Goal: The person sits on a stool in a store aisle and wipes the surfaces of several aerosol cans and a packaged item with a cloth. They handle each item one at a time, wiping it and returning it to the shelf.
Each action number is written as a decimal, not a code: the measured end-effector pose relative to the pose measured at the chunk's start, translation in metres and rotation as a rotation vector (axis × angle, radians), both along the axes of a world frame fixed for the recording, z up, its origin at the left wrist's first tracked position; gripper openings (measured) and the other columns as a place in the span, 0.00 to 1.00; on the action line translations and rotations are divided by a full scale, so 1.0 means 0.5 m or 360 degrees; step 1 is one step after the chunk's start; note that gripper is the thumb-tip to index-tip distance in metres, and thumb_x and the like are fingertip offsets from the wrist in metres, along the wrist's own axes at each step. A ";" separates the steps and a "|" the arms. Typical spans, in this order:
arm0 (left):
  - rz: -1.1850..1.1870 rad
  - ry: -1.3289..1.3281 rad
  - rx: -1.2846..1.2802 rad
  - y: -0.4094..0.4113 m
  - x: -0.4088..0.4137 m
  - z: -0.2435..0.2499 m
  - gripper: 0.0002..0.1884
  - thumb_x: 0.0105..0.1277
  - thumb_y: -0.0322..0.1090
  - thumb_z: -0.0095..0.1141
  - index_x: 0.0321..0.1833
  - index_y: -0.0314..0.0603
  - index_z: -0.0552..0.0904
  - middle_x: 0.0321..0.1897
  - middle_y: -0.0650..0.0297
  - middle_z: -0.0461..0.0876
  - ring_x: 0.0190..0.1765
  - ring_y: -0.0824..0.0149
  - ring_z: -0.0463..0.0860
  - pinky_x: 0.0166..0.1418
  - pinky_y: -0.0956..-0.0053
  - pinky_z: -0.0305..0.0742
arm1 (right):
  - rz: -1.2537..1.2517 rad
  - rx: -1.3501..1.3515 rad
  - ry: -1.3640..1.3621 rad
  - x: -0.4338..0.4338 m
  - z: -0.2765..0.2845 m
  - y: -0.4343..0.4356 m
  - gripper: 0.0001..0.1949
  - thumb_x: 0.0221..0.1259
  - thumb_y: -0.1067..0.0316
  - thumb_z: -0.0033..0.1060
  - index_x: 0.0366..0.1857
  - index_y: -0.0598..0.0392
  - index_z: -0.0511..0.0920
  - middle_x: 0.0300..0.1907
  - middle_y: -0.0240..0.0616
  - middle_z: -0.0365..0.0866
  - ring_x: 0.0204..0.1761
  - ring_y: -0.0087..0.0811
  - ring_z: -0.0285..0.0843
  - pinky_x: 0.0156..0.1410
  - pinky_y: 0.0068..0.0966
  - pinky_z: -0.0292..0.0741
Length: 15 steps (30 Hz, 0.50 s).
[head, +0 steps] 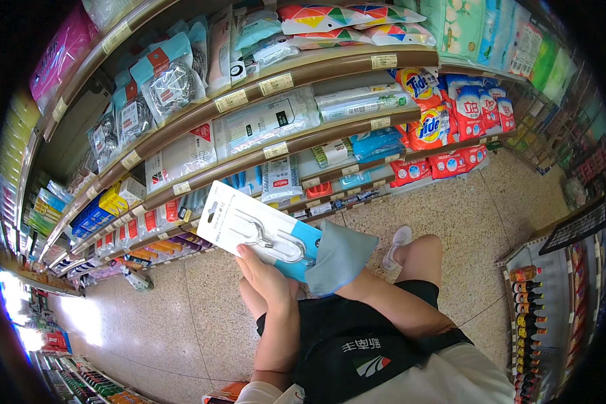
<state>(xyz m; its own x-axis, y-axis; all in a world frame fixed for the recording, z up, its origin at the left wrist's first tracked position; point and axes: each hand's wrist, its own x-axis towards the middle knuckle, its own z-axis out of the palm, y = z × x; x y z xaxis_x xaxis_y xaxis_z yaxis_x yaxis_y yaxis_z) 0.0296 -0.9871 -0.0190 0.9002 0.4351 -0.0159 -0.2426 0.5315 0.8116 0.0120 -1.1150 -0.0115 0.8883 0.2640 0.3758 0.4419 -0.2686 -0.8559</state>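
My left hand (265, 276) holds a carded blister pack (262, 230) by its lower edge, thumb on the front. The card is white at the hanging-hole end and blue at the other. Under its clear plastic lies a pale looped item that I cannot identify. A grey-blue cloth (341, 255) drapes over my right hand (349, 286) and meets the blue end of the card. The cloth hides the fingers of that hand; only the wrist side shows. The pack is tilted in front of my black apron (343, 333).
Tiered store shelves (328, 70) curve ahead, with bagged steel-wool scourers (171, 83) and Tide detergent bags (432, 126). A bottle rack (527, 318) stands at the right. On the speckled floor (146, 323), a white-and-green package (137, 279) lies by the lowest shelf.
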 end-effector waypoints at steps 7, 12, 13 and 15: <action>0.0014 -0.0097 -0.0228 -0.024 -0.013 -0.026 0.25 0.74 0.43 0.31 0.68 0.37 0.52 0.63 0.50 0.61 0.62 0.55 0.67 0.65 0.62 0.65 | -0.0623 -0.0060 -0.0340 -0.008 -0.007 0.010 0.19 0.45 0.59 0.66 0.36 0.61 0.74 0.36 0.47 0.74 0.38 0.46 0.71 0.42 0.37 0.69; -0.0055 -0.0057 -0.0172 -0.038 -0.018 -0.010 0.24 0.74 0.42 0.32 0.67 0.36 0.53 0.62 0.50 0.62 0.62 0.54 0.68 0.64 0.60 0.66 | -0.0428 -0.0227 -0.0280 0.009 -0.017 -0.031 0.16 0.50 0.61 0.63 0.36 0.61 0.74 0.37 0.46 0.75 0.37 0.39 0.74 0.41 0.30 0.70; -0.0159 0.0018 -0.0214 -0.040 -0.018 -0.005 0.23 0.74 0.42 0.32 0.67 0.36 0.53 0.62 0.50 0.62 0.61 0.54 0.68 0.63 0.61 0.66 | -0.0515 0.0016 -0.0313 0.007 -0.039 -0.033 0.14 0.50 0.62 0.62 0.34 0.61 0.73 0.34 0.45 0.73 0.36 0.41 0.73 0.40 0.31 0.70; -0.0338 0.0022 -0.0154 -0.021 -0.004 -0.034 0.22 0.73 0.40 0.36 0.65 0.37 0.56 0.59 0.53 0.66 0.59 0.59 0.71 0.59 0.64 0.70 | -0.0596 0.0417 -0.0300 0.007 -0.085 -0.030 0.12 0.51 0.65 0.62 0.32 0.62 0.73 0.31 0.44 0.72 0.35 0.42 0.72 0.40 0.31 0.70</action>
<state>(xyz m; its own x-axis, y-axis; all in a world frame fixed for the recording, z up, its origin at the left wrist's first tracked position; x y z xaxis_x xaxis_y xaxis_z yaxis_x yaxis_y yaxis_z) 0.0276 -0.9976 -0.0360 0.9709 0.2315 -0.0609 -0.1063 0.6448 0.7569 0.0157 -1.1301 -0.0537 0.8142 -0.1854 0.5502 0.5099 -0.2249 -0.8303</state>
